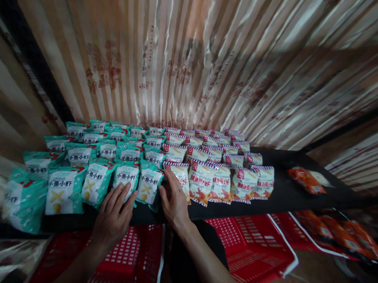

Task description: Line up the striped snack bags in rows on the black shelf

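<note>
Rows of teal and white snack bags [65, 191] stand on the left part of a black shelf [288, 200]. Beside them, to the right, are rows of white bags with red print and striped edges [200, 183]. My left hand [116, 209] rests its spread fingers on the lower front of a teal bag in the front row. My right hand [173, 201] touches the right side of the last teal bag [148, 186], next to the first white bag. Its fingers are apart and grip nothing.
An orange package [306, 180] lies on the shelf at the right. Below the front edge are red baskets [249, 249], with more orange packages [350, 234] at the lower right. Striped curtains [182, 50] hang behind the shelf.
</note>
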`<state>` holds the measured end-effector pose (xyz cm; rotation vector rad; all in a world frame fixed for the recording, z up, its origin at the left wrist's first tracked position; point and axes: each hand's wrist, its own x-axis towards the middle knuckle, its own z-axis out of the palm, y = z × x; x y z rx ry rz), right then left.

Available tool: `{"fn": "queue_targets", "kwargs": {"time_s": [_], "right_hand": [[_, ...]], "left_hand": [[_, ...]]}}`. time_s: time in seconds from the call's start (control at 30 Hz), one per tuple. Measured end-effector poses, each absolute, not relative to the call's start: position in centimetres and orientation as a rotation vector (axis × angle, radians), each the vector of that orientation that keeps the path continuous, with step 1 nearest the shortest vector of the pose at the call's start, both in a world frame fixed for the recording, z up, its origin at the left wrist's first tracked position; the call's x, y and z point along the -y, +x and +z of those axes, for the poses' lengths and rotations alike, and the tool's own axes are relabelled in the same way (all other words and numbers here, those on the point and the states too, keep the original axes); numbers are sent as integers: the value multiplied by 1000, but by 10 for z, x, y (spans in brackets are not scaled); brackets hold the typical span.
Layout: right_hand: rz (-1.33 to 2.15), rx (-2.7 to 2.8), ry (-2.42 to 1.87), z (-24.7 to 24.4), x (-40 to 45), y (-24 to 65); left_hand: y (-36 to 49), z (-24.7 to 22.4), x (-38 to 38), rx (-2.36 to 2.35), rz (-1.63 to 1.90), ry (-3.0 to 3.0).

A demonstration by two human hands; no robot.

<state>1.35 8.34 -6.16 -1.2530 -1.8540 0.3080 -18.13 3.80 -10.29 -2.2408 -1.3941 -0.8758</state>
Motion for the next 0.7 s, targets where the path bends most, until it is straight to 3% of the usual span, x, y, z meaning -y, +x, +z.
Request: {"fn": "queue_targets", "kwargs": {"time_s": [0.7], "right_hand": [[68,1928,-1301,-36,-101,12]], "left_hand": [[-160,-102,-36,1381,-1083,-2317]]}}
